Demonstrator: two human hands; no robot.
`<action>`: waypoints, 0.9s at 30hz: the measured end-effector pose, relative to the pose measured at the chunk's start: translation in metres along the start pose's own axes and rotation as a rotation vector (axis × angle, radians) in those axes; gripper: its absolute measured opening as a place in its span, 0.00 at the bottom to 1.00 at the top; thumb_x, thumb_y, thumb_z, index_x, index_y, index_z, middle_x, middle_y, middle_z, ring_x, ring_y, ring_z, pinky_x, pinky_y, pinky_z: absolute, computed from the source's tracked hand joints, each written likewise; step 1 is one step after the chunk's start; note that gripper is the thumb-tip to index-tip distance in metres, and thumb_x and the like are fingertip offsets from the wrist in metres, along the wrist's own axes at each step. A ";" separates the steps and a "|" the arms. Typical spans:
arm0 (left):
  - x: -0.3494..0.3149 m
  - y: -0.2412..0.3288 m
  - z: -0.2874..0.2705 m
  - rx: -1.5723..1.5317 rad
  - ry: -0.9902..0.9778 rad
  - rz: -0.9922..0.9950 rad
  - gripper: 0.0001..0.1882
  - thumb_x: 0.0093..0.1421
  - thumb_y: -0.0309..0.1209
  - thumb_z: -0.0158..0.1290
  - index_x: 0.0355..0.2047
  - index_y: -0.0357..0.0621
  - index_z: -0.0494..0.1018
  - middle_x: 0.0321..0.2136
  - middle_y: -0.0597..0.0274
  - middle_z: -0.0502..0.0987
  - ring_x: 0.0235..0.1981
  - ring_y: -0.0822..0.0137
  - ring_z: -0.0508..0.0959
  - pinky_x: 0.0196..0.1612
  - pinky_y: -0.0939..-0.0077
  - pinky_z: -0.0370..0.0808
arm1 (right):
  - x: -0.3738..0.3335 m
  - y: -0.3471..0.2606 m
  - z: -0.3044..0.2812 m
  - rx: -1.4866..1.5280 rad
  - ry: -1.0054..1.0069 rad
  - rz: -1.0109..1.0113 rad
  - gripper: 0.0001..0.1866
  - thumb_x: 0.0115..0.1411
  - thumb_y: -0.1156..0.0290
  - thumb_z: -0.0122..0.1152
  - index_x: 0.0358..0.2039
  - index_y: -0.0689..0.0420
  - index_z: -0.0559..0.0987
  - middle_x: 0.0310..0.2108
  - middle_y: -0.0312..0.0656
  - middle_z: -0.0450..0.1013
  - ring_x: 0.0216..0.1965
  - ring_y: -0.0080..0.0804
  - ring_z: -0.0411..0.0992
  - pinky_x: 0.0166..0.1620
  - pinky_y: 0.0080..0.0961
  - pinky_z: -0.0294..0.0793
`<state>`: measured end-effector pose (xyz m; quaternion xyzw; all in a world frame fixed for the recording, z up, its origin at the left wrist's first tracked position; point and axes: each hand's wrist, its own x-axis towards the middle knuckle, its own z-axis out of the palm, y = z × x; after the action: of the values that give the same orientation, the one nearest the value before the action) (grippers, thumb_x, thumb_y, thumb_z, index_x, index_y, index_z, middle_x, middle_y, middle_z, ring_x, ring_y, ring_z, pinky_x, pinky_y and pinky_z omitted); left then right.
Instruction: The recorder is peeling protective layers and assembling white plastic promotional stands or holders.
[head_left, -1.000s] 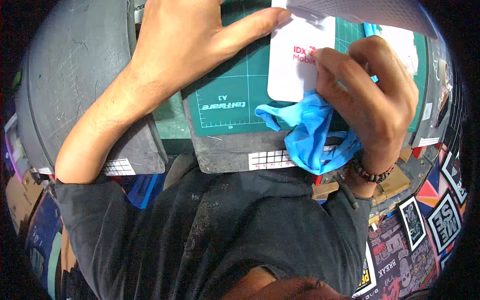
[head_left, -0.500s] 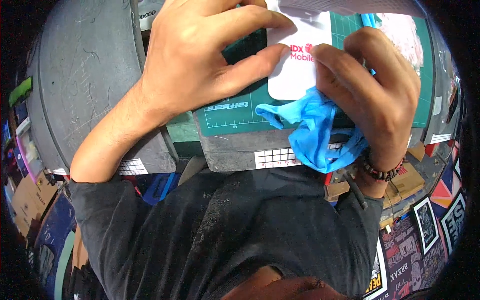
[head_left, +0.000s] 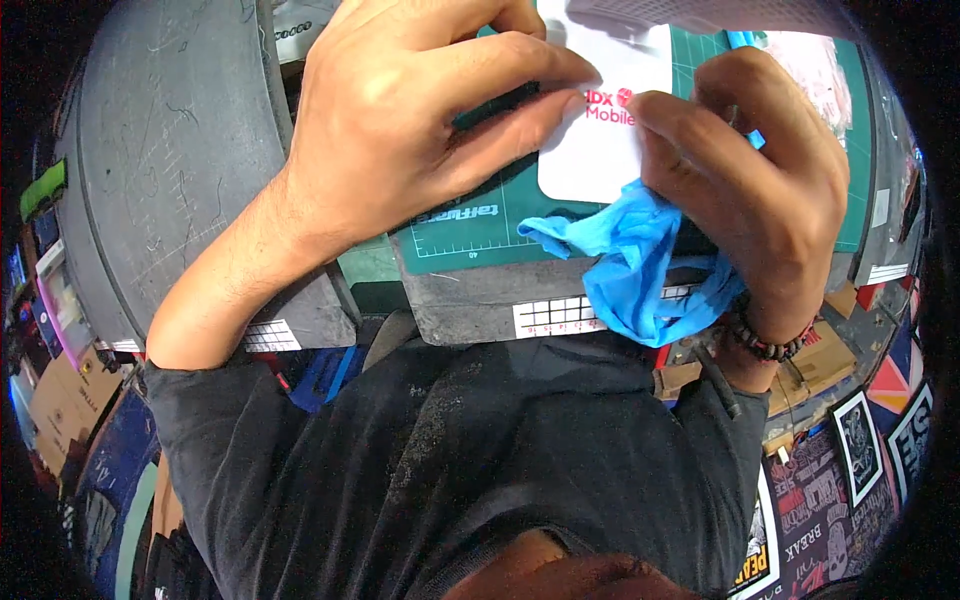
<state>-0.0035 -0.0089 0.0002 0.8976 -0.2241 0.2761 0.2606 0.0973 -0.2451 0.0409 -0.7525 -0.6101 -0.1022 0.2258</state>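
A white, round-cornered panel with small red print lies on a green cutting mat. My left hand reaches over it from the left, thumb and forefinger nearly together at the print's left end. Whether anything thin sits between those fingertips is too small to tell. My right hand is curled at the panel's right side, a fingertip against the print's right end. From its closed fingers a crumpled blue cloth hangs over the mat's near edge. The panel's far end is partly covered by a pale, curved sheet.
That pale dotted sheet arches in at the top edge. Beyond my right hand lies a clear packet of whitish-pink material. A scratched dark grey slab stands at the left. Printed rulers run along the worktop's near edge.
Both hands stay at the print, with only slight finger shifts. The whole view has slid a little to the right. The blue cloth hangs much as before.
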 end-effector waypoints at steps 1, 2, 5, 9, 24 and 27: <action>0.000 0.000 0.000 0.006 0.002 0.008 0.10 0.55 0.31 0.72 0.37 0.45 0.86 0.28 0.68 0.76 0.28 0.69 0.72 0.32 0.71 0.62 | -0.001 -0.001 -0.001 0.019 -0.009 0.016 0.19 0.39 0.82 0.79 0.34 0.53 0.87 0.31 0.36 0.70 0.27 0.30 0.73 0.28 0.27 0.71; 0.000 0.000 0.001 0.012 0.004 0.015 0.10 0.54 0.31 0.73 0.36 0.45 0.86 0.28 0.68 0.76 0.28 0.69 0.72 0.31 0.71 0.62 | -0.001 -0.001 -0.002 0.039 -0.018 0.032 0.19 0.39 0.82 0.79 0.34 0.53 0.86 0.31 0.36 0.70 0.27 0.30 0.73 0.29 0.27 0.72; 0.001 0.002 0.001 -0.008 0.005 -0.018 0.10 0.54 0.31 0.73 0.36 0.45 0.86 0.28 0.68 0.76 0.28 0.69 0.73 0.31 0.70 0.62 | -0.001 0.003 -0.003 -0.014 -0.025 -0.017 0.18 0.40 0.81 0.79 0.34 0.55 0.86 0.31 0.37 0.71 0.28 0.30 0.73 0.30 0.27 0.73; 0.002 0.008 -0.002 -0.096 -0.020 -0.125 0.09 0.54 0.30 0.72 0.35 0.44 0.85 0.29 0.67 0.77 0.28 0.68 0.73 0.31 0.70 0.64 | 0.001 0.009 -0.004 0.023 -0.026 -0.021 0.16 0.44 0.80 0.80 0.36 0.57 0.87 0.33 0.38 0.75 0.31 0.33 0.77 0.33 0.28 0.75; -0.002 0.002 0.002 -0.138 0.024 -0.109 0.10 0.56 0.30 0.72 0.36 0.43 0.85 0.30 0.65 0.78 0.29 0.67 0.76 0.32 0.70 0.69 | 0.003 0.008 -0.002 0.071 -0.084 -0.035 0.17 0.46 0.77 0.81 0.39 0.58 0.88 0.33 0.38 0.77 0.32 0.32 0.78 0.34 0.28 0.76; -0.004 0.000 0.001 -0.119 0.023 -0.093 0.10 0.56 0.31 0.72 0.37 0.44 0.86 0.30 0.65 0.78 0.29 0.67 0.76 0.32 0.70 0.69 | 0.003 0.008 -0.004 0.088 -0.116 -0.024 0.18 0.46 0.77 0.81 0.40 0.58 0.89 0.33 0.38 0.76 0.32 0.31 0.78 0.33 0.27 0.75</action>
<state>-0.0058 -0.0085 -0.0035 0.8867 -0.1954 0.2600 0.3286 0.1059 -0.2460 0.0440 -0.7391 -0.6353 -0.0341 0.2215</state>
